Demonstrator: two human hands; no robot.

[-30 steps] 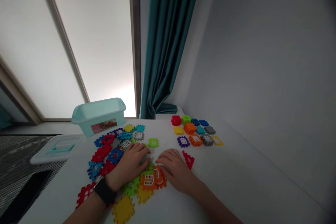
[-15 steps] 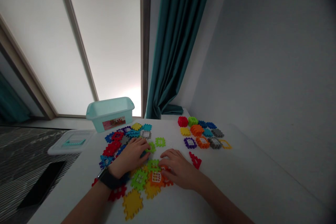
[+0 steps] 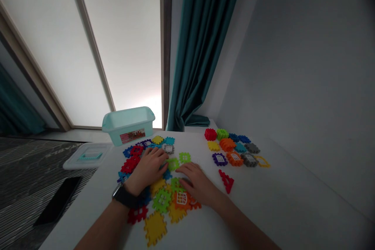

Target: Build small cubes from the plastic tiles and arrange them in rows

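Note:
My left hand (image 3: 150, 167), with a dark watch on its wrist, lies over the pile of notched plastic pieces, its fingers apart. Close to its fingertips is a light green piece (image 3: 172, 164); whether they touch it cannot be made out. My right hand (image 3: 197, 181) rests at the pile's right side with spread fingers, beside a green piece (image 3: 176, 184) and above an orange window piece (image 3: 181, 200). Another green piece (image 3: 184, 157) lies flat beyond both hands. Red pieces (image 3: 130, 164) lie left of my left hand, and a yellow square (image 3: 155, 228) lies nearest me.
A mint tub (image 3: 129, 123) stands at the back left of the white table (image 3: 293, 203), with its clear lid (image 3: 88, 156) beside it. Sorted stacks, including orange pieces (image 3: 227, 144), sit at the back right. A red triangle (image 3: 226, 181) lies right of my right hand.
The view has shifted, moving the whole scene slightly right in the picture. My left hand has drawn back a little from the light green piece. My right hand has moved slightly among the pieces.

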